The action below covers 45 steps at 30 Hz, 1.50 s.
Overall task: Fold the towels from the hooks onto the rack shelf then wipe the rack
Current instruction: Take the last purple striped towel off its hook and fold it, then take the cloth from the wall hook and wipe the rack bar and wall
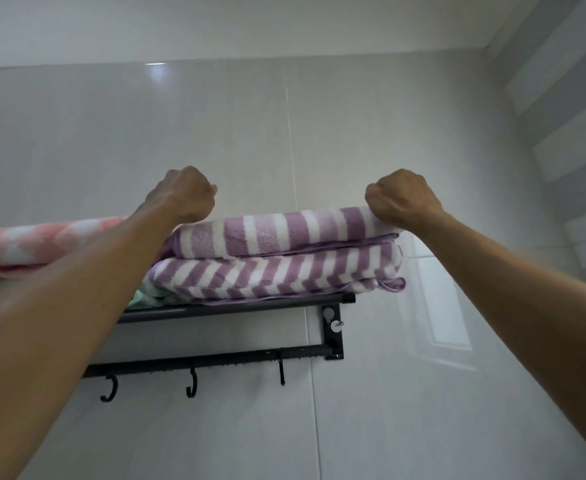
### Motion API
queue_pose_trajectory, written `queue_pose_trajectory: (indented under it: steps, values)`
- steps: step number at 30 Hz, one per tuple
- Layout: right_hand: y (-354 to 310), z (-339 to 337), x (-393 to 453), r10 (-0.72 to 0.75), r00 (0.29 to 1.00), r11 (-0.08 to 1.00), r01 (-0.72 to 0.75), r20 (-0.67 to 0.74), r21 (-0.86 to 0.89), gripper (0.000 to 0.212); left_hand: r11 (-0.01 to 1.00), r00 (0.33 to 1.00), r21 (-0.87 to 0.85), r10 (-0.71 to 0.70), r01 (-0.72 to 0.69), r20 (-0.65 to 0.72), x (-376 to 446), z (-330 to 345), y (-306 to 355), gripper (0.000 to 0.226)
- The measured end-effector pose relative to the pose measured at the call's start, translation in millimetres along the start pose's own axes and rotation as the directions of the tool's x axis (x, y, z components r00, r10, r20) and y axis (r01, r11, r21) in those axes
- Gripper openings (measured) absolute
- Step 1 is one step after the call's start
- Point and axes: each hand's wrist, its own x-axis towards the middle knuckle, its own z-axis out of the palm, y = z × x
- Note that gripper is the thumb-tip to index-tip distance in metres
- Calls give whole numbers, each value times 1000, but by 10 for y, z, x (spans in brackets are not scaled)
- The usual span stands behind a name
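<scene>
Purple-and-white striped towel (277,233) lies folded on top of the stack on the black rack shelf (236,308), high on the tiled wall (371,140). Beneath it, a second folded layer of the same purple stripe (270,275), its bound edge hanging just over the shelf's front bar at the right end. Left hand (189,195) sits at the top towel's left end, fingers curled under toward the cloth; the fingertips are hidden behind the knuckles, so whether they pinch the fabric cannot be told. Right hand (404,199) is at the right end, fingers curled down over the towel's upper edge and bunching it, gripping the cloth. Both forearms reach up from below. To the left on the same shelf, a pink-and-white patterned towel (42,244) lies folded, partly behind the left forearm; a bit of pale green cloth (146,294) shows under the purple stack. Below the shelf, a lower rail (215,358) carries three black hooks (191,384), all bare. Side bracket (333,327) at the right with a small metal peg.
</scene>
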Motion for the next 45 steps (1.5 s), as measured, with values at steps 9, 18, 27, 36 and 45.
queue_pose_trajectory:
  steps: [9, 18, 27, 36, 45]
  values:
    - [-225, -136, -956, -89, 996, 996, 89, -25, -1, 33, 984, 985, -168, 34, -62, -167, -958, -255, 125, 36]
    - [-187, -489, -1870, 19, 988, 1000, -19, 156, 1, 31, 954, 991, -292, 33, -69, -128, -1986, -271, 207, 29]
    - [-87, -1249, -2609, 72, 947, 996, -49, 313, -79, 36, 877, 998, -478, -8, 39, 66, -2743, -341, 482, 19]
    - [392, -2363, -3419, 253, 876, 951, -146, 410, -274, 36, 744, 936, -632, 26, 217, 352, -3758, -319, 1402, 23]
    - [1195, -3032, -4374, 543, 737, 835, -428, 402, -345, 30, 663, 772, -654, 177, 365, 611, -5017, 12, 2145, 28]
